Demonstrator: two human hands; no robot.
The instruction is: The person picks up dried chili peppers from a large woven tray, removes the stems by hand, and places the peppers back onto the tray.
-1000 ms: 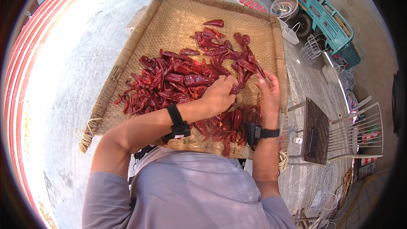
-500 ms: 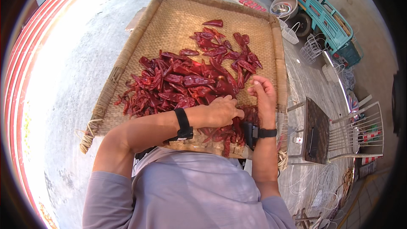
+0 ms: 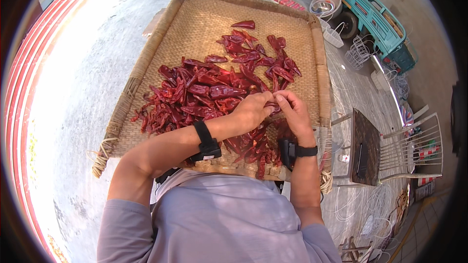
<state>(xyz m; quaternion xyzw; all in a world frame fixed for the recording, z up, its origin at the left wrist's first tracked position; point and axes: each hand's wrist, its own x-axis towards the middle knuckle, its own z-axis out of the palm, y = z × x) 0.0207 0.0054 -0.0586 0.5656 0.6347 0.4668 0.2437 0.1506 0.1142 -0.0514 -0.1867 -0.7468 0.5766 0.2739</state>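
Observation:
Dried red chili peppers [image 3: 209,85] lie heaped on a large woven bamboo tray [image 3: 204,17] in front of me. Over the tray's near right part my two hands meet, fingertips almost touching. My left hand [image 3: 251,113] is curled closed around a dark red chili pepper [image 3: 276,108], partly hidden by the fingers. My right hand [image 3: 296,117] pinches with thumb and forefinger at that pepper's upper end; the exact contact is hidden. Smaller, shrivelled chilies [image 3: 261,153] lie below my hands at the tray's near edge. Both wrists wear black straps.
To the right stand a chair [image 3: 409,151] and a dark-topped stool [image 3: 365,148]. Farther off are a teal cargo tricycle [image 3: 365,9], a round basin [image 3: 326,6], a white basket [image 3: 334,36] and a wire basket [image 3: 360,53]. Red-striped steps [image 3: 29,78] run along the left.
My left hand has risen from the lower chilies and brought a pepper up to my right hand. The right hand has tilted left, its fingers closing in to meet the left.

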